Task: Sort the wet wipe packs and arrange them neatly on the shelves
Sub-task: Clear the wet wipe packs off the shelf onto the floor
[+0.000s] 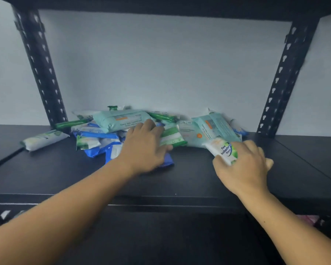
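A jumbled pile of wet wipe packs lies at the back of a black shelf [180, 180]. It holds a large teal pack [120, 119], blue packs [97, 133] and a green-and-white pack [172, 137]. My left hand [144, 148] rests on the middle of the pile, its fingers over the green-and-white pack. My right hand [245, 165] grips a small white pack [223, 150] marked Pine Antibacterial Wipes, just in front of another teal pack [216, 127].
A lone white-and-green pack [44, 139] lies to the left of the pile. Black slotted uprights [40, 69] [283, 77] stand at the back corners, with a shelf board overhead. A lower shelf with some items shows at the bottom edges.
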`<control>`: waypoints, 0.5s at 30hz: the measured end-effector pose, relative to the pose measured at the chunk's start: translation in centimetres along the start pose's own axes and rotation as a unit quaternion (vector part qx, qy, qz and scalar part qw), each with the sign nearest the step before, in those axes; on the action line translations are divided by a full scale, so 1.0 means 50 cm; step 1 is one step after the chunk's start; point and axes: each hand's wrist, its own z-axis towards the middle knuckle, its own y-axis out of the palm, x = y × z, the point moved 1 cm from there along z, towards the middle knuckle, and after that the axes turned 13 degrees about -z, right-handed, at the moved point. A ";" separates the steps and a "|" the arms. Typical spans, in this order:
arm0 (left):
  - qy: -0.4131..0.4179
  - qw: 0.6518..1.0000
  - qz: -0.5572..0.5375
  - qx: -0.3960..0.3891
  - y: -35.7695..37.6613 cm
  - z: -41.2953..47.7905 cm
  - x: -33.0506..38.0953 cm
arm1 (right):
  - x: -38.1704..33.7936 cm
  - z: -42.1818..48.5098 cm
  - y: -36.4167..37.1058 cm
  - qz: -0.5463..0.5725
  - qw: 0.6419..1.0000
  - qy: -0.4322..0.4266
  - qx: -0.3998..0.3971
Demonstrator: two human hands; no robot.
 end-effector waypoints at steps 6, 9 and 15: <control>-0.089 0.994 0.023 0.064 -0.111 -0.019 -0.202 | -0.194 0.064 0.045 0.099 0.980 -0.153 -0.084; -0.151 0.987 0.010 0.060 -0.147 -0.020 -0.292 | -0.297 0.100 0.085 0.106 0.968 -0.198 -0.116; -0.198 0.978 -0.038 0.054 -0.157 -0.030 -0.371 | -0.405 0.138 0.154 0.082 0.962 -0.170 -0.198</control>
